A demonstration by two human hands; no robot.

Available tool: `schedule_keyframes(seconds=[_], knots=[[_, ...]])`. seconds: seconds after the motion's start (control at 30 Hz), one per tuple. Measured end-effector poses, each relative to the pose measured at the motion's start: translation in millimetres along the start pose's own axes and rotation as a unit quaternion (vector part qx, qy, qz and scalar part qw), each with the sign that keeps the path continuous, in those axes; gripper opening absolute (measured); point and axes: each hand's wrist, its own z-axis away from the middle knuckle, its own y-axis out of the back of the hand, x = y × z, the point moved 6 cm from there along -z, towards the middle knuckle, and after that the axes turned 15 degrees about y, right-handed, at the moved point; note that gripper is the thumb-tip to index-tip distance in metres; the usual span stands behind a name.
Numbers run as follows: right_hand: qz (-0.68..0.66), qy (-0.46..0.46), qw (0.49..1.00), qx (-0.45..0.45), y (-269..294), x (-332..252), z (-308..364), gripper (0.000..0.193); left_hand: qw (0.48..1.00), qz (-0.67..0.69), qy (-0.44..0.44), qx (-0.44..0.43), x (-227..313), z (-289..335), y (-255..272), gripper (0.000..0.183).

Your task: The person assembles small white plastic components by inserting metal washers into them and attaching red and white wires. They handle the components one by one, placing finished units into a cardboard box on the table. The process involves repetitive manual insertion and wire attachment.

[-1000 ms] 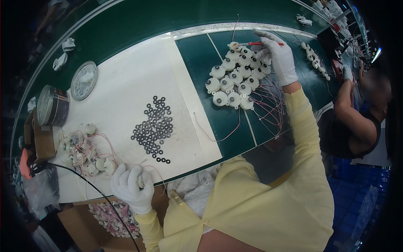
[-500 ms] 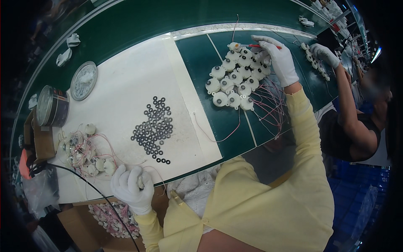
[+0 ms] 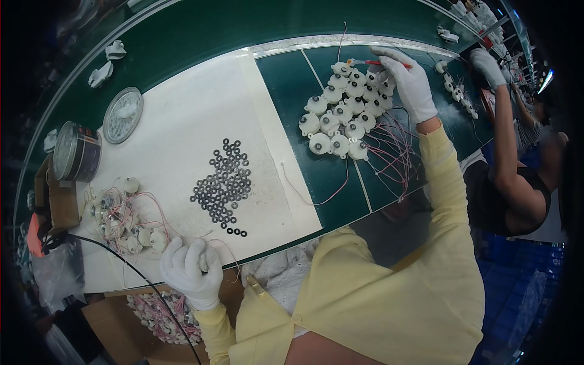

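Observation:
My right hand [image 3: 410, 88], in a white glove, grips a slim red-handled tool [image 3: 394, 64]. The tool's far end is over a white round motor [image 3: 341, 69] with a dark shaft at the back of a cluster. Similar motors [image 3: 329, 123] stand packed together below it, their pink and white wires [image 3: 392, 149] trailing to the right. At the front edge of the table, my gloved left hand [image 3: 191, 272] is closed around a small round motor [image 3: 204, 263], mostly hidden by the fingers. A wire loops beside that hand.
Black rings [image 3: 222, 185] lie scattered on the white sheet [image 3: 182, 109]. Left of them are a pile of wired motors [image 3: 125, 222], a tin [image 3: 76, 153] and a round lid [image 3: 123, 115] holding white stuff. A box of parts [image 3: 109, 325] sits below. A co-worker's gloved hand [image 3: 486, 66] is at right.
My right hand has shifted slightly right, and the tool's end with it. The co-worker's hand has moved up and away. My left hand stays put.

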Motion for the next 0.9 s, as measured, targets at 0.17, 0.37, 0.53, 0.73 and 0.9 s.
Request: schedule_keyframes(seconds=[0.17,0.37,0.53,0.73,0.9], knots=[[-0.001,-0.011,1.000,-0.012,-10.4,-10.7,-6.0,0.034,1.000,-0.004,0.001,0.000,-0.1,0.0,-0.1,0.035],[0.007,-0.023,1.000,-0.010,-12.2,-10.0,-0.9,0.033,1.000,0.000,0.003,0.000,-0.1,0.1,-0.1,0.034],[-0.033,-0.047,0.998,0.007,-4.5,1.0,8.7,0.034,1.000,-0.006,0.004,0.003,1.6,-1.0,0.7,0.033],[-0.044,-0.045,0.998,0.020,-3.0,3.6,13.3,0.034,1.000,-0.006,-0.001,0.006,0.3,0.3,-0.1,0.032],[-0.025,-0.046,0.998,0.029,0.5,5.9,16.1,0.037,1.000,-0.002,-0.001,0.003,0.1,-0.8,0.0,0.032]])
